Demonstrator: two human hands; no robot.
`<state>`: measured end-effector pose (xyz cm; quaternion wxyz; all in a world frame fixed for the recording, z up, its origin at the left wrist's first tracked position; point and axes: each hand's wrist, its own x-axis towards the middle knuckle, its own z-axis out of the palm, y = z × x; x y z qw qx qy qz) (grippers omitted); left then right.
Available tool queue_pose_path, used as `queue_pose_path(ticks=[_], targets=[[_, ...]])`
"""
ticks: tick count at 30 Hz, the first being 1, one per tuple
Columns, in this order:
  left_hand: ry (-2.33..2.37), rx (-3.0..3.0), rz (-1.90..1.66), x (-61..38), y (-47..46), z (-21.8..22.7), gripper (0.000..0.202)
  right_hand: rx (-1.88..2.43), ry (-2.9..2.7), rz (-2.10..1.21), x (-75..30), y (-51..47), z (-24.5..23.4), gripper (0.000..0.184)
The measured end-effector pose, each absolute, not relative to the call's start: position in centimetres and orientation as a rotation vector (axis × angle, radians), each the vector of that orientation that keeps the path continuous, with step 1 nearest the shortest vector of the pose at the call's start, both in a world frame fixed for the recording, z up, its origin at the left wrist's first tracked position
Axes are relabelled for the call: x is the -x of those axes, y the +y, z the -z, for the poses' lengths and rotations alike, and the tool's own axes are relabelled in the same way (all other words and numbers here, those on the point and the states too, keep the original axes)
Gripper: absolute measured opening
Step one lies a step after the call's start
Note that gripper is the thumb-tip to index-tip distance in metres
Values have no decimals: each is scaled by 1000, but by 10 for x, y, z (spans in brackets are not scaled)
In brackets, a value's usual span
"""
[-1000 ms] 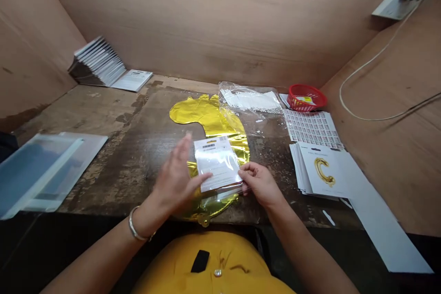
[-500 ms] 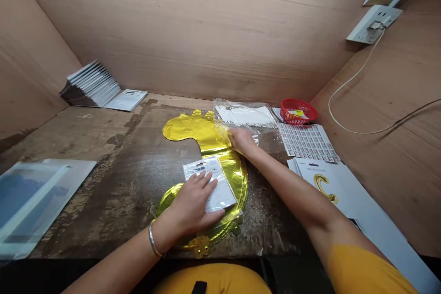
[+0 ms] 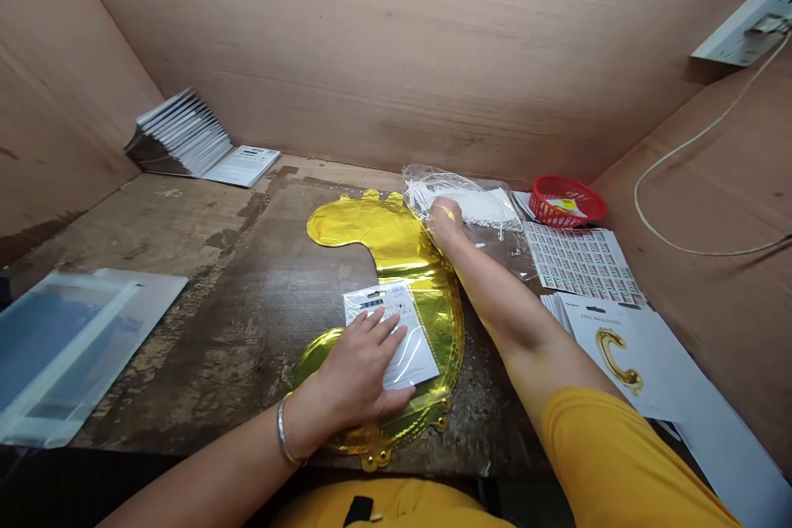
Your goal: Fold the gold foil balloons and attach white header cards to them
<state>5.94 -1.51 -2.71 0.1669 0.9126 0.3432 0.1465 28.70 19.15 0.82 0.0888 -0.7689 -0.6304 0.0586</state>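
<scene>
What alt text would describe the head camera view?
A person's left hand presses a white card in a clear sleeve onto a flat gold foil balloon on a worn wooden bench, while the right hand touches a clear plastic bag of white contents.

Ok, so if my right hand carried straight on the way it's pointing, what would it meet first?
The clear plastic bag of white contents, which your right hand already seems to be touching, though depth is hard to judge from this view.
</scene>
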Motion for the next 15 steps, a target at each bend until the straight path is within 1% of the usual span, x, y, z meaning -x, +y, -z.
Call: queue_pose_path(ticks=[3,7,9,10,11,13,15], targets=[[967,-2584,-403,-58,-14,26,72,2475,-1718,-213,-289,182,-18,32],[924,-2550,-453,-56,-12,25,67,2495,-1716,-180,-300,118,-34,19],[917,-2501,-495,-56,-10,24,62,2397,-1774,-113,-304,63,-40,21],[917,-2473,-512,-56,-9,23,59,2253,-1799,-36,-304,31,-43,21],[918,-2448,-523,-57,-8,22,56,2142,-1807,-35,-303,-1,-45,21],[926,-2419,-525,-58,-6,18,51,1978,-1828,-244,-297,-62,-48,20],[933,-2421,-502,-60,-5,14,49,1867,-1721,-342,-289,-110,-50,18]])
